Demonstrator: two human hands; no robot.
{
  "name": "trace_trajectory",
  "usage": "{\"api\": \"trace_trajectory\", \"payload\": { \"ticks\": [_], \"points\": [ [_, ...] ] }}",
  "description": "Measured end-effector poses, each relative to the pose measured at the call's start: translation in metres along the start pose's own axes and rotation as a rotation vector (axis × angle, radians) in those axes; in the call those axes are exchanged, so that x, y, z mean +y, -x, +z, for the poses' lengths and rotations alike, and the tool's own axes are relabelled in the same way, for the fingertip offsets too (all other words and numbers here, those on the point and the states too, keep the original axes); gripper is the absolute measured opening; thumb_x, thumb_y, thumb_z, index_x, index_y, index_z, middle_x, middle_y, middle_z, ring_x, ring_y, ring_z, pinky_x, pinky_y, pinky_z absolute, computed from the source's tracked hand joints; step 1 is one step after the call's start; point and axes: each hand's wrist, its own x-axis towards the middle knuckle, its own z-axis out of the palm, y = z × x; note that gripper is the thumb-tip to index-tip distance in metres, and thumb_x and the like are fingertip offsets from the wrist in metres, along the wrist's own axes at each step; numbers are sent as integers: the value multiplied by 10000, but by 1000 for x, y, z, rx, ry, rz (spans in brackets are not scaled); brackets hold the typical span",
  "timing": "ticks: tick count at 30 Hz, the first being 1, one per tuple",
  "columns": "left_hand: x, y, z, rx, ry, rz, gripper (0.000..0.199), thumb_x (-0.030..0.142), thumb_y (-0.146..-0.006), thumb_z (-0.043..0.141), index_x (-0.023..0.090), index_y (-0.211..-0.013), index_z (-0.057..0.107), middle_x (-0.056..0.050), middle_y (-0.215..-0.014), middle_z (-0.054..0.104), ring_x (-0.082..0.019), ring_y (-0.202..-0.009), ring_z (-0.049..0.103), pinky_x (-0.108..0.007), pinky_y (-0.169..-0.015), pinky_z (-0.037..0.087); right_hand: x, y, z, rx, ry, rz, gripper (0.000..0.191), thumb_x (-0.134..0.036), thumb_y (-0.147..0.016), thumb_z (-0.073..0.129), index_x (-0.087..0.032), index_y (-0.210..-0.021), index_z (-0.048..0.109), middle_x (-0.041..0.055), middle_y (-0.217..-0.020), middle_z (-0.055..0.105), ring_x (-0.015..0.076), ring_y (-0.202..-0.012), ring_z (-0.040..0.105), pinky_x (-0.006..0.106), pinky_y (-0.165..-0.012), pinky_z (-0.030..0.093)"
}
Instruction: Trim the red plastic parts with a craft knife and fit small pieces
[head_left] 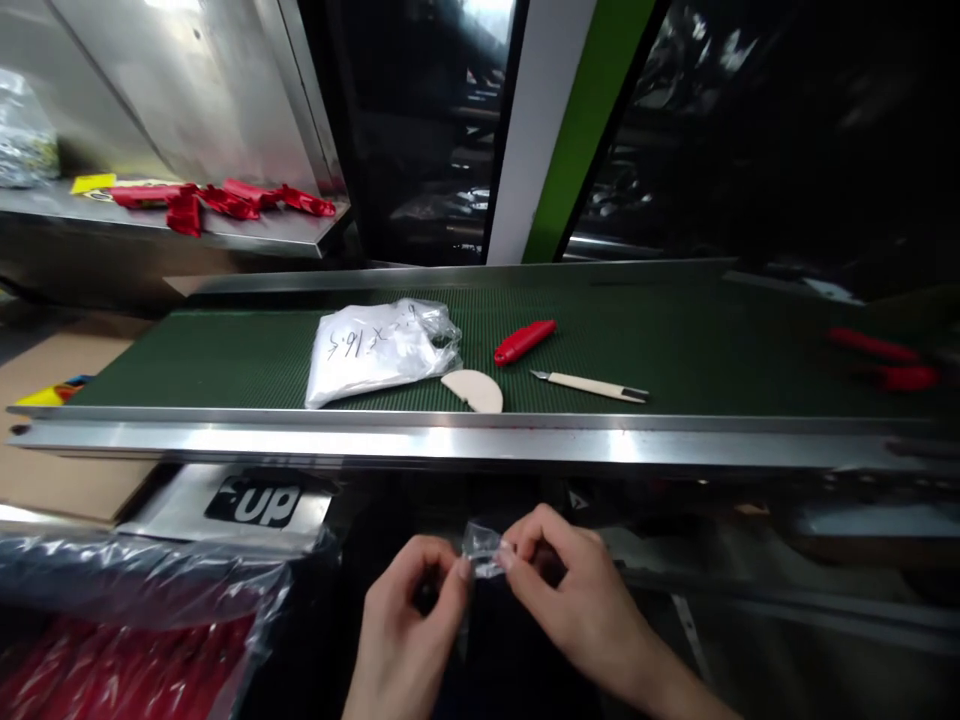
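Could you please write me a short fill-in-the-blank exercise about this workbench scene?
1. Both hands, left hand and right hand, pinch a small clear ____ bag.
2. The red-handled tool lies on the ____ belt.
3. The cream knife lies to the ____ of the white packet.

Missing words: plastic; green; right

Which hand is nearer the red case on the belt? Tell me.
Right. The right hand is below the red case, slightly to its right; the left hand is farther off, down-left. Both pinch a clear plastic bag.
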Motion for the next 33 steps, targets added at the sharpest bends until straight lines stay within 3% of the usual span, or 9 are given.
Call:
{"api": "trace_trajectory", "payload": {
  "ticks": [3, 6, 11, 14, 17, 21, 26, 29, 33],
  "points": [
    [-5, -1, -3, 90, -41, 100, 238, 383, -890, 610, 202, -737, 585, -8, -766, 593, -160, -741, 565, -230, -680, 446, -8, -11, -12, -46, 112, -154, 76, -197, -869, 507, -210, -794, 511, 12, -807, 624, 129, -702, 573, 252, -650, 456],
    [-5, -4, -13, 253, -5, 115, 202, 398, -875, 636, 214, -797, 608, -7, -832, 611, -167, -786, 580, -223, -716, 462, -20, -44, -50, -193, 272, -371, 113, -216, -904, 494, -223, -945, 599, 33, -1008, 650, 144, -872, 607, 268, -782, 487],
    [-3, -5, -34, 336, -74, 140, 221, 418, -846, 677, 221, -786, 596, 9, -803, 583, -159, -746, 549, -221, -709, 435, -5, -147, -123, 162, 600, -233, 269, -204, -936, 462, -186, -1161, 607, 107, -1235, 602, 227, -1087, 581, 410, -946, 457],
    [-5, -1, -34, 299, -37, 94, 257, 446, -837, 677, 220, -762, 582, 20, -735, 547, -157, -690, 519, -229, -674, 416, 18, -205, -144, 137, 697, -132, 292, -267, -904, 602, -145, -1170, 605, 127, -1259, 588, 256, -1133, 568, 486, -974, 452],
    [-9, 1, -31, 314, 11, 38, 281, 465, -832, 672, 219, -742, 570, 24, -730, 538, -163, -703, 511, -235, -695, 404, 31, -228, -155, 39, 732, -124, 226, -336, -899, 645, -149, -1025, 652, 61, -1088, 663, 190, -1003, 625, 425, -920, 499],
    [-15, -4, -29, 228, -13, -54, 333, 515, -839, 647, 212, -732, 560, 24, -696, 520, -168, -691, 488, -250, -666, 384, 18, -192, -157, 68, 688, -186, 174, -315, -926, 594, -177, -954, 696, 18, -918, 711, 145, -820, 643, 299, -780, 506],
    [-16, -17, -28, 138, -41, -96, 345, 488, -879, 599, 194, -708, 541, 27, -665, 484, -151, -656, 438, -253, -610, 338, -15, -75, -123, 427, 580, -360, 145, -355, -901, 638, -245, -973, 698, 9, -933, 713, 168, -804, 647, 299, -717, 500],
    [-14, -21, -25, 132, -4, -114, 320, 464, -887, 597, 190, -729, 548, 33, -671, 486, -138, -652, 431, -246, -594, 329, -26, -14, -94, 327, 516, -653, 152, -183, -872, 666, -254, -1007, 673, 7, -950, 694, 153, -855, 658, 278, -788, 538],
    [-12, -18, -21, 105, 78, -112, 278, 422, -889, 592, 180, -755, 560, 31, -664, 495, -132, -643, 439, -244, -585, 327, -28, 15, -61, 71, 498, -768, 199, -82, -899, 591, -164, -1073, 643, 54, -949, 687, 135, -891, 648, 229, -754, 557]
  ]
}}
